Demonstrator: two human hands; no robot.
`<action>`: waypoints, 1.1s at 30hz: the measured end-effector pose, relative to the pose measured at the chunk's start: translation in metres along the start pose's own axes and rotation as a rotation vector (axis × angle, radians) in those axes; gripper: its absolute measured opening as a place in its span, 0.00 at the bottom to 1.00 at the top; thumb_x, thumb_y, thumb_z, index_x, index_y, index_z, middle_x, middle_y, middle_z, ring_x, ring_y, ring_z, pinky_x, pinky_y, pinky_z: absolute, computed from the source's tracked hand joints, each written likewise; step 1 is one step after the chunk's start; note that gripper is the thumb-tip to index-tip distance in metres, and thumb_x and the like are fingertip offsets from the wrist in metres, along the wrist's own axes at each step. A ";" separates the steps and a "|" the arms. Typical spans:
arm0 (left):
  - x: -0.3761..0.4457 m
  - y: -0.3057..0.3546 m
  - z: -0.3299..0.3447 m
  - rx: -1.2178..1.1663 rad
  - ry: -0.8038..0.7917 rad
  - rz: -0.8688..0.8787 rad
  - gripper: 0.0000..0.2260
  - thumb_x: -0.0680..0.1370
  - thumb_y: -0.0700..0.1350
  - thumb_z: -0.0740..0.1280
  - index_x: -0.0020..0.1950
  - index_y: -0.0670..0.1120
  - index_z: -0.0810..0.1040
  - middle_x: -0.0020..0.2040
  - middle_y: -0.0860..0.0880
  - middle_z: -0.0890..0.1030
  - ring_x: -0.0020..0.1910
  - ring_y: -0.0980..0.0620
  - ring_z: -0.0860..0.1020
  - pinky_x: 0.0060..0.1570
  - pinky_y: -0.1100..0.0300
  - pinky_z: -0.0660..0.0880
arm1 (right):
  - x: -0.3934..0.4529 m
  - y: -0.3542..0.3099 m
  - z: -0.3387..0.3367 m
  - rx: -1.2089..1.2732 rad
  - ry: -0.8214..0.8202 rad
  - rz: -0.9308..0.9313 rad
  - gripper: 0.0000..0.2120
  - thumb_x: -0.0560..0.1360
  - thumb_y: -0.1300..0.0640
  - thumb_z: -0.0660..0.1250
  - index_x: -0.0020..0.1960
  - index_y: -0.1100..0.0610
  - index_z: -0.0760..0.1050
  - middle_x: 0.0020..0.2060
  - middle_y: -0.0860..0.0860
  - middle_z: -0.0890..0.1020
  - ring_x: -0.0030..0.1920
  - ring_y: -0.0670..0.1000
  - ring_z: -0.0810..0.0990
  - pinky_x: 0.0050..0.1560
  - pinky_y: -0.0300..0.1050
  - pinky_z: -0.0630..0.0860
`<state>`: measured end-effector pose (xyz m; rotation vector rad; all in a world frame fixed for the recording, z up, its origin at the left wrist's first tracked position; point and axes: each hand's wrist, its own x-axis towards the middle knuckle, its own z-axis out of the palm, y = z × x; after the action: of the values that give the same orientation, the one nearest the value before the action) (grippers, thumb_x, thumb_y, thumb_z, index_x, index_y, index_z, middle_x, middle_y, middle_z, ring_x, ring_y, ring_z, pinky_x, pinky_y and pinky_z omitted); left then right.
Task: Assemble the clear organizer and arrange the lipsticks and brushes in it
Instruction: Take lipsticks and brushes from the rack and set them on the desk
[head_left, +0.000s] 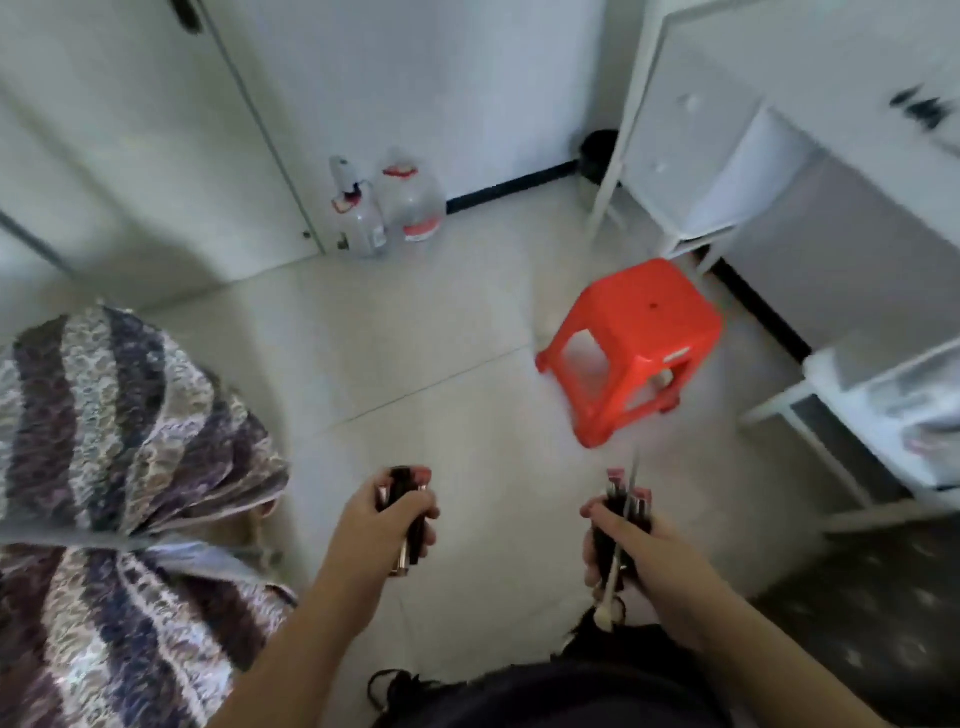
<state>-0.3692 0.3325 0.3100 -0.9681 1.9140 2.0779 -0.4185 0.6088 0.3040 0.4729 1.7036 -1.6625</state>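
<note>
Over pale floor tiles (415, 338), left hand (387, 519) grips lipsticks (408, 514); right hand (631, 545) clutches more (plus a brush (618, 564)).

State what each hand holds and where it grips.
Left hand: lipsticks, gripped around their middles. Right hand: lipsticks plus a thin brush, gripped mid-length.
</note>
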 end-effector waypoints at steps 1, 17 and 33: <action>0.011 0.004 0.031 0.030 -0.047 -0.016 0.09 0.77 0.37 0.69 0.56 0.46 0.81 0.38 0.43 0.83 0.30 0.47 0.79 0.25 0.58 0.73 | 0.002 -0.001 -0.031 0.040 0.068 -0.016 0.10 0.80 0.57 0.66 0.53 0.65 0.76 0.34 0.61 0.80 0.31 0.58 0.79 0.29 0.48 0.76; 0.171 0.135 0.381 0.348 -0.401 -0.023 0.07 0.78 0.39 0.68 0.56 0.43 0.79 0.35 0.44 0.81 0.29 0.48 0.77 0.23 0.62 0.68 | 0.075 -0.093 -0.346 0.294 0.638 -0.114 0.12 0.77 0.56 0.71 0.36 0.59 0.82 0.32 0.63 0.83 0.28 0.57 0.81 0.28 0.45 0.76; 0.386 0.338 0.701 0.475 -0.588 0.333 0.04 0.75 0.40 0.69 0.47 0.47 0.79 0.32 0.48 0.80 0.25 0.51 0.75 0.25 0.60 0.69 | 0.222 -0.317 -0.561 0.112 0.967 -0.344 0.06 0.78 0.52 0.69 0.47 0.54 0.79 0.30 0.50 0.83 0.27 0.49 0.80 0.33 0.47 0.79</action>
<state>-1.0904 0.8137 0.3635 0.0649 2.1488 1.6432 -0.9168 1.0731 0.3386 1.2431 2.4765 -1.9224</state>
